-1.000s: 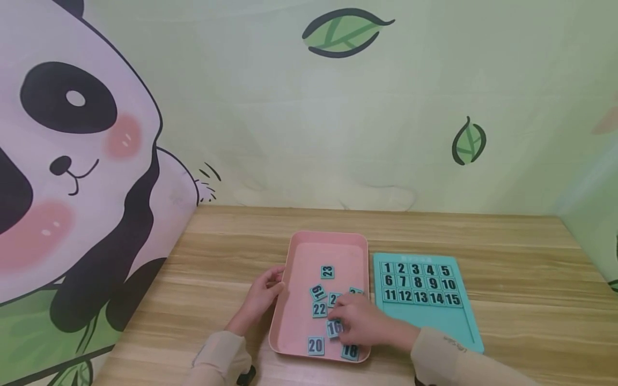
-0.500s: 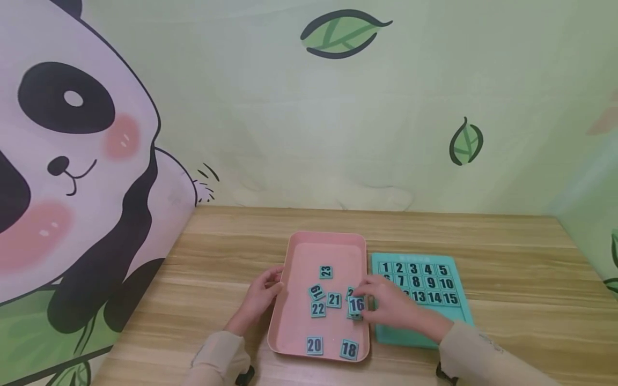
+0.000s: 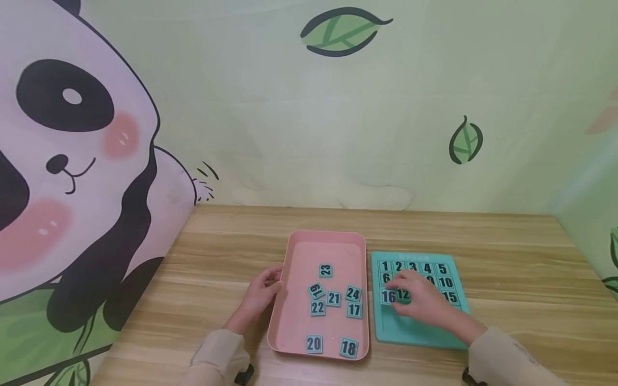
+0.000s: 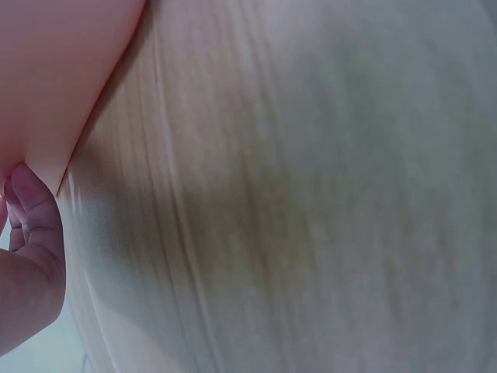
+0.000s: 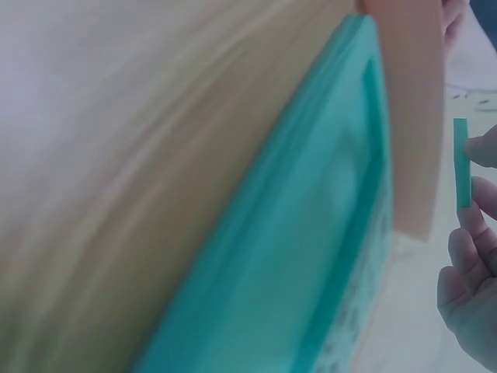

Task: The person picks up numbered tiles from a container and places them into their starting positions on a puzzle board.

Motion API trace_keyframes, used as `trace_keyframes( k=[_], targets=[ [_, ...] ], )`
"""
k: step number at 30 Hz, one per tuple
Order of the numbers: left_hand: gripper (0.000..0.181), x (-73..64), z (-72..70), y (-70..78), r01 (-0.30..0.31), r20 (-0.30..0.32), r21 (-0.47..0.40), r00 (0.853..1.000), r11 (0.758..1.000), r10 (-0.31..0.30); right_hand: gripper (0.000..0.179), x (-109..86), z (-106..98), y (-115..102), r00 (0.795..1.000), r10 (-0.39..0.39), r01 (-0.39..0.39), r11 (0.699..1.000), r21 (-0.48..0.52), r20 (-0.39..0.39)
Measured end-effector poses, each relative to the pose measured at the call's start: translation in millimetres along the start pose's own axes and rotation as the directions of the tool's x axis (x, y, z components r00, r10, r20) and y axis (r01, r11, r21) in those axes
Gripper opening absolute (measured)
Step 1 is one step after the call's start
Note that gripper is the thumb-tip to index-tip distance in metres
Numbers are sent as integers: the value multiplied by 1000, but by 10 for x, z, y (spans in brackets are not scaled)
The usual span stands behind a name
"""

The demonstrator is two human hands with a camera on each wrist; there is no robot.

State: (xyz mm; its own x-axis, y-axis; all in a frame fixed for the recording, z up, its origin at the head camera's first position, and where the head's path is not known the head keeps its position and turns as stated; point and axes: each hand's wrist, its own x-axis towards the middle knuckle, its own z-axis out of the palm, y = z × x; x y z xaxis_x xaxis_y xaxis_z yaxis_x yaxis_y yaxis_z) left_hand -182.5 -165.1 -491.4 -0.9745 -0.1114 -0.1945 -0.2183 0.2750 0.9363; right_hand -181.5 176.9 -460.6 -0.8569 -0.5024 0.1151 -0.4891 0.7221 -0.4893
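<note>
In the head view, my right hand [image 3: 417, 297] pinches the number 16 tile [image 3: 388, 296] over the left side of the turquoise number board [image 3: 415, 332]. The right wrist view shows the tile [image 5: 462, 163] edge-on between thumb and fingers, apart from the board [image 5: 311, 217]. On the board, tiles 1 to 15 fill the upper rows, some hidden behind the hand; the lower part is bare. My left hand [image 3: 260, 295] holds the left rim of the pink tray [image 3: 301, 254]. In the left wrist view, the left thumb [image 4: 31, 186] lies against the tray's wall [image 4: 70, 70].
Loose tiles lie in the tray, among them 23 [image 3: 325, 271], 17 [image 3: 354, 310], 20 [image 3: 314, 343] and 18 [image 3: 348, 348]. Tray and board stand side by side on the wooden table [image 3: 521, 279]. Behind the table rises a panda-patterned backdrop [image 3: 270, 134].
My right hand has lifted the 16 tile from the tray and carried it right, over the board. Tiles 17 and 24 are now uncovered. The left hand stays at the tray's rim.
</note>
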Motion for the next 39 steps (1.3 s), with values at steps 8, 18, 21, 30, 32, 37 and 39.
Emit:
trace_keyframes(
  k=[8, 18, 21, 30, 32, 37, 39],
  targets=[
    [37, 7, -6, -2, -8, -1, 14, 1000, 1000, 8, 28, -98, 129, 171, 1000, -27, 27, 996, -83, 3],
    [37, 5, -11, -7, -5, 9, 13, 1000, 1000, 5, 28, -129, 241, 182, 998, -55, 53, 985, -164, -7],
    [37, 0, -10, -5, -1, 11, 7, 1000, 1000, 1, 28, -125, 245, 170, 997, -71, 65, 982, -178, -27],
    [38, -11, -6, 7, 0, 9, 1, 1000, 1000, 0, 28, -99, 230, 162, 998, -59, 56, 982, -180, -13],
    [37, -9, -5, 5, 0, 8, 3, 1000, 1000, 0, 29, -83, 214, 149, 999, -47, 44, 986, -162, -12],
    [36, 3, -7, -10, -4, 5, 4, 1000, 1000, 4, 32, -15, 153, 52, 999, -40, 37, 996, -87, -32],
    [36, 5, -8, -11, -3, 6, 2, 1000, 1000, 3, 32, 10, 136, -10, 998, -51, 50, 998, -48, -32]
  ],
)
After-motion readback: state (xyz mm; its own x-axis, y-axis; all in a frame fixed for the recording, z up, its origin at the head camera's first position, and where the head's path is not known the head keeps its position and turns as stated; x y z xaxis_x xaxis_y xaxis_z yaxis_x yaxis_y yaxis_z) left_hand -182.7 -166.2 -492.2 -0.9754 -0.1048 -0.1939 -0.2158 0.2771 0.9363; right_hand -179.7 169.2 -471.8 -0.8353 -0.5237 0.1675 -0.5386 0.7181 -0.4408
